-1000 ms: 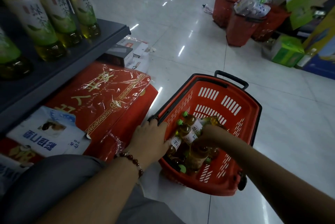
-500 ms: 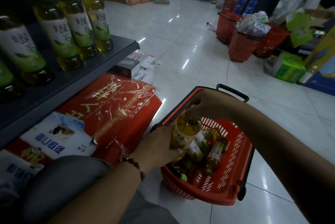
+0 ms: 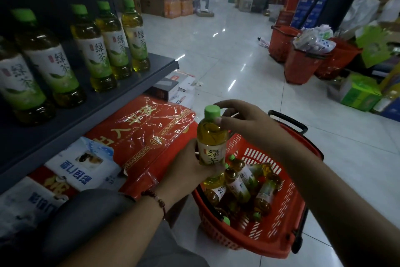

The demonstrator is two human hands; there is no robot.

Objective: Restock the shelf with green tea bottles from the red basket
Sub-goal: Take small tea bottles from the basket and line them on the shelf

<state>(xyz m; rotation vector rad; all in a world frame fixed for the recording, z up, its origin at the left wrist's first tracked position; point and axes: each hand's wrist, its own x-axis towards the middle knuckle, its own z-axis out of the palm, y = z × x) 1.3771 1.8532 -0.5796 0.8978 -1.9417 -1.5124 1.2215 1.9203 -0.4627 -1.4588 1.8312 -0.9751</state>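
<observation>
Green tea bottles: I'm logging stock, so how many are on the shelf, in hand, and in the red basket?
On the shelf: 6 bottles
Held bottle, in the left hand and right hand: 1
In the red basket: about 7 visible, overlapping
Total: about 14

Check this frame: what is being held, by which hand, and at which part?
One green tea bottle, upright above the red basket. The left hand grips its labelled lower body; the right hand fingers touch its neck below the cap.

At frame centre, the left hand [image 3: 190, 165] is gripping an upright green-capped plastic tea bottle [image 3: 211, 137] around its label, while the right hand [image 3: 244, 124] is pinching its neck, above the red plastic basket [image 3: 279, 232].
</observation>
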